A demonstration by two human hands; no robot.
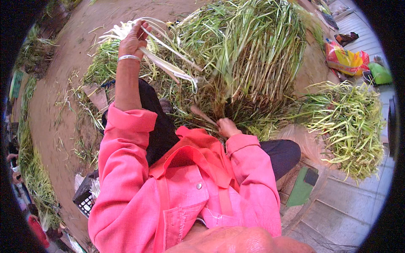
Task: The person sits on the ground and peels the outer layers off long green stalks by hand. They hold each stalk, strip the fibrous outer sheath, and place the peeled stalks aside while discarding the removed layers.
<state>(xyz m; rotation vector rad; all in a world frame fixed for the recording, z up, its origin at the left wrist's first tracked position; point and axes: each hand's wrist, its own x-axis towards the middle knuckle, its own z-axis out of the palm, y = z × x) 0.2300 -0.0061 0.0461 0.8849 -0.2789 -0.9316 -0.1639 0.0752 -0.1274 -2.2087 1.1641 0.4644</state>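
My left hand (134,36), with a silver bangle at the wrist, is raised at the upper left. It is shut on a few pale, peeled-looking vegetable stalks (167,67) that trail down to the right. Close beside its fingers, white stalk ends (118,31) fan out over green leaves. Low in front of my lap, my right hand (227,127) is closed around a slender, blurred brownish thing (202,114); I cannot tell whether it is a stalk or a tool. Just beyond it stands a large heap of long green leafy stalks (262,60), roots towards me.
Loose leaf trimmings (186,109) cover the ground before my legs. A pile of yellow-green leaves (351,129) lies at the right, near a red-and-yellow bag (346,58). A black plastic crate (84,197) with white stalks stands at my left. People and more greens line the far left edge.
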